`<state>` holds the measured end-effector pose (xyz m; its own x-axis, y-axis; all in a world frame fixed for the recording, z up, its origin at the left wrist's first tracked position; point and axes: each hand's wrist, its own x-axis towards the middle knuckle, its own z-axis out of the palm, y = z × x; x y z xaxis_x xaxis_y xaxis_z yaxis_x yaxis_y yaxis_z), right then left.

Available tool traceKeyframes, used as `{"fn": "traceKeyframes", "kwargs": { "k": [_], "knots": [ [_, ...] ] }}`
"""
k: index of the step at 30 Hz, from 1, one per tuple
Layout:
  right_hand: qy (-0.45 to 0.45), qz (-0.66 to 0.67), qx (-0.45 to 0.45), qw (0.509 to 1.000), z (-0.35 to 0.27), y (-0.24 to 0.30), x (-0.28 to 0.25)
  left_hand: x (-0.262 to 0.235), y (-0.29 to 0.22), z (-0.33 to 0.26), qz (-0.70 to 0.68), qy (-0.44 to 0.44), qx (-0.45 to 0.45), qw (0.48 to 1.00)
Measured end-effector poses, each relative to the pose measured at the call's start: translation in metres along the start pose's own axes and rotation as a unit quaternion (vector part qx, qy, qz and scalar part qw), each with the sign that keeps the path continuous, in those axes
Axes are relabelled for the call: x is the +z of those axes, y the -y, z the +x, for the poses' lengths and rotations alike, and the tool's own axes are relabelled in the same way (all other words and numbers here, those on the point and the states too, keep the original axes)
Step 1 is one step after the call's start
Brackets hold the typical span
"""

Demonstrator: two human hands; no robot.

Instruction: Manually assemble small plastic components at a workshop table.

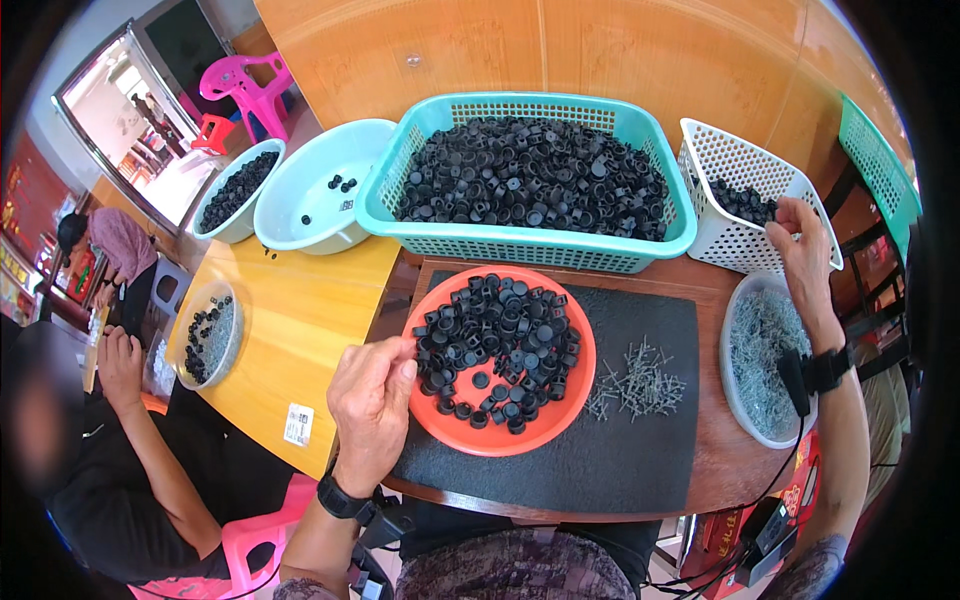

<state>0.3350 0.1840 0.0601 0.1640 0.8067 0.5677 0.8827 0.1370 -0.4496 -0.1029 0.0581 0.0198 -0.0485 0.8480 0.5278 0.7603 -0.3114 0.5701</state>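
My left hand [370,410] is closed, its thumb and fingertips pinched together at the left rim of a round orange-red bowl [588,385]; whatever they hold is hidden. Small black round plastic caps [515,325] fill most of that bowl, with bare bottom showing toward the near side. Over at the right, my right hand [803,250] hangs above the right side of a white perforated basket [710,240], fingers curled inward. More black parts [742,200] lie inside that basket. I cannot make out anything between the right fingertips.
A pile of screws [640,382] lies on a black mat [640,470]. A tub of screws [765,345] stands at right. A large teal basket [530,245] of black caps is behind. Light blue basins [300,235] stand at back left. A person [130,470] sits at left.
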Motion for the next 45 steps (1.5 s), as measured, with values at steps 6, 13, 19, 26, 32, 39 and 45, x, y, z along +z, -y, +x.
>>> {"fn": "traceKeyframes", "kwargs": {
  "k": [6, 13, 19, 26, 32, 39, 45],
  "knots": [
    [0.083, 0.085, -0.025, 0.993, -0.060, 0.051, -0.017, 0.012, 0.003, 0.008, 0.094, 0.030, 0.076, 0.992],
    [0.136, 0.130, -0.020, 0.982, -0.089, 0.070, -0.031, 0.023, -0.010, 0.007, 0.047, 0.092, 0.089, 0.991],
    [0.133, 0.180, 0.031, 0.974, -0.108, 0.070, -0.034, 0.006, 0.005, 0.012, -0.076, 0.104, -0.034, 0.991],
    [0.148, 0.195, 0.023, 0.969, -0.136, 0.075, -0.035, 0.001, 0.001, 0.010, -0.030, 0.125, -0.014, 0.992],
    [0.146, 0.185, -0.018, 0.972, -0.149, 0.083, -0.038, 0.003, -0.015, 0.006, 0.027, 0.150, 0.098, 0.983],
    [0.141, 0.165, -0.026, 0.976, -0.163, 0.087, -0.048, -0.002, -0.004, 0.002, -0.071, 0.226, 0.090, 0.967],
    [0.164, 0.170, 0.024, 0.972, -0.189, 0.081, -0.052, -0.005, 0.002, -0.003, -0.057, 0.148, -0.027, 0.987]
  ]
}}
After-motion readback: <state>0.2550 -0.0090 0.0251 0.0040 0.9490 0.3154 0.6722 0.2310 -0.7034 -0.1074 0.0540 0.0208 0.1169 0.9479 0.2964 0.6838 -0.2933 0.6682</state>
